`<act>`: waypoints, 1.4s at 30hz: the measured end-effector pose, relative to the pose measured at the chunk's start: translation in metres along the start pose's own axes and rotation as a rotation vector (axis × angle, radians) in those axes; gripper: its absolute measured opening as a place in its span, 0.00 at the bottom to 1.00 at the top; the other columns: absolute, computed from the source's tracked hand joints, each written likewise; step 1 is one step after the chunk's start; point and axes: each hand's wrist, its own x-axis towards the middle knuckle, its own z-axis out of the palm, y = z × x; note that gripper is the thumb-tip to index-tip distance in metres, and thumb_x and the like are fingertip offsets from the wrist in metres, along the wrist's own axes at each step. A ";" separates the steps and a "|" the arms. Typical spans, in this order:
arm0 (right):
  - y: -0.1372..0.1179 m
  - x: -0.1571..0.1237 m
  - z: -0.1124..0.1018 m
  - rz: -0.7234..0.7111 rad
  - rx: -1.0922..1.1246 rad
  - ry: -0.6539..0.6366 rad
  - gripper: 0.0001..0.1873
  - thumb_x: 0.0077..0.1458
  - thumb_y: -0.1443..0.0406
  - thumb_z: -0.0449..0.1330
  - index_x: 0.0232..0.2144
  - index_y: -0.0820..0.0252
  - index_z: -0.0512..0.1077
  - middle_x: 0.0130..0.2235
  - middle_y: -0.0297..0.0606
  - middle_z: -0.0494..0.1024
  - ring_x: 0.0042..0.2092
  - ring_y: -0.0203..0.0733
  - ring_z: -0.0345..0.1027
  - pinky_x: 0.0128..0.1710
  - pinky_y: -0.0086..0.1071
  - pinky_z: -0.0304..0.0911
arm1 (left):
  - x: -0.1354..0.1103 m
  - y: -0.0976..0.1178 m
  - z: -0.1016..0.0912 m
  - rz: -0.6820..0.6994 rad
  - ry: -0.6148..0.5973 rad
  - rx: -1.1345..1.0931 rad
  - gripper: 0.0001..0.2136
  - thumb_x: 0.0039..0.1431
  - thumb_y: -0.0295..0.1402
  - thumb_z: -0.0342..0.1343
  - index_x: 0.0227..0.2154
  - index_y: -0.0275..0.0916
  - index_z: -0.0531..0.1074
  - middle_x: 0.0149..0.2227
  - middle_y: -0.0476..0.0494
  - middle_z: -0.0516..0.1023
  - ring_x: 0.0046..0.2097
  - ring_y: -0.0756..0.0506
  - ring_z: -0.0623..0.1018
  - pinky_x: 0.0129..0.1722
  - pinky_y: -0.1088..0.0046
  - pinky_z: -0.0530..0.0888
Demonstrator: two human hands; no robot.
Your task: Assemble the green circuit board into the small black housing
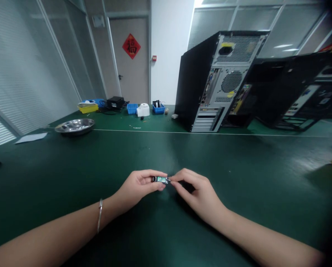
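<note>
My left hand is closed around a small circuit board, held between thumb and fingers just above the green table. The board has a green face, a dark part at its left end and a pale edge; its exact kind is too small to tell. Meeting it from the right, my right hand pinches thumb and forefinger at the board's right end. A tiny thin greyish piece shows at those fingertips, too small to name. Whether it is joined to the board cannot be made out.
A metal bowl stands at the left, near a white sheet. Along the back are a yellow tray, a black box with cables, blue bins and a white plastic part. Computer towers fill the back right.
</note>
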 end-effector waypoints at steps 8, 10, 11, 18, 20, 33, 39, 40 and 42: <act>0.000 0.001 -0.001 0.026 -0.118 -0.028 0.08 0.63 0.65 0.56 0.36 0.56 0.76 0.34 0.38 0.80 0.35 0.41 0.72 0.36 0.33 0.67 | 0.000 -0.004 -0.006 -0.005 -0.055 -0.023 0.18 0.59 0.37 0.61 0.49 0.33 0.77 0.40 0.35 0.84 0.39 0.42 0.83 0.48 0.61 0.78; 0.000 0.001 -0.001 0.038 -0.134 -0.050 0.08 0.63 0.65 0.56 0.36 0.56 0.76 0.34 0.37 0.80 0.35 0.40 0.72 0.36 0.33 0.67 | -0.001 -0.002 -0.004 -0.012 -0.033 0.036 0.17 0.59 0.36 0.60 0.49 0.33 0.77 0.37 0.37 0.84 0.39 0.42 0.83 0.49 0.60 0.77; 0.000 0.000 -0.001 0.045 -0.138 -0.056 0.08 0.63 0.65 0.56 0.35 0.56 0.76 0.34 0.37 0.80 0.35 0.40 0.71 0.36 0.33 0.67 | -0.001 -0.001 -0.004 -0.013 -0.027 0.056 0.17 0.59 0.36 0.60 0.48 0.33 0.77 0.36 0.37 0.84 0.39 0.42 0.83 0.50 0.60 0.77; -0.001 -0.001 -0.001 0.057 -0.113 -0.066 0.09 0.63 0.65 0.56 0.34 0.56 0.76 0.33 0.36 0.79 0.35 0.40 0.71 0.37 0.33 0.67 | -0.001 -0.001 -0.004 -0.006 -0.046 0.089 0.16 0.60 0.35 0.59 0.48 0.33 0.77 0.35 0.38 0.85 0.39 0.43 0.84 0.49 0.63 0.77; -0.001 0.000 -0.001 0.048 -0.106 -0.062 0.09 0.63 0.65 0.56 0.34 0.56 0.76 0.33 0.36 0.79 0.35 0.40 0.72 0.36 0.32 0.67 | -0.001 -0.002 -0.005 0.001 -0.058 0.084 0.16 0.60 0.35 0.59 0.48 0.33 0.77 0.35 0.38 0.85 0.39 0.43 0.84 0.48 0.64 0.77; -0.003 0.000 0.000 0.059 -0.112 -0.053 0.08 0.63 0.65 0.56 0.33 0.56 0.75 0.32 0.36 0.79 0.34 0.40 0.71 0.36 0.32 0.66 | -0.001 -0.001 -0.004 0.002 -0.037 0.056 0.18 0.60 0.39 0.59 0.47 0.32 0.78 0.35 0.37 0.84 0.38 0.43 0.83 0.45 0.65 0.78; -0.002 -0.001 0.000 0.041 -0.098 -0.040 0.08 0.63 0.65 0.56 0.34 0.56 0.75 0.33 0.36 0.79 0.34 0.40 0.71 0.36 0.32 0.66 | -0.001 -0.002 -0.004 -0.011 -0.031 0.041 0.19 0.58 0.41 0.61 0.47 0.32 0.78 0.34 0.37 0.84 0.37 0.43 0.83 0.45 0.64 0.78; -0.002 -0.001 0.000 0.040 -0.099 -0.038 0.08 0.63 0.65 0.56 0.33 0.56 0.75 0.32 0.36 0.79 0.34 0.40 0.71 0.36 0.32 0.66 | -0.001 -0.002 -0.004 -0.015 -0.033 0.037 0.19 0.57 0.41 0.62 0.47 0.32 0.78 0.34 0.37 0.84 0.37 0.43 0.83 0.45 0.64 0.78; -0.002 -0.001 0.001 0.037 -0.101 -0.033 0.08 0.63 0.66 0.56 0.33 0.57 0.75 0.32 0.37 0.78 0.34 0.40 0.71 0.36 0.32 0.66 | 0.000 -0.003 -0.004 -0.024 -0.038 0.026 0.20 0.57 0.42 0.62 0.47 0.32 0.78 0.34 0.37 0.84 0.37 0.43 0.83 0.45 0.64 0.78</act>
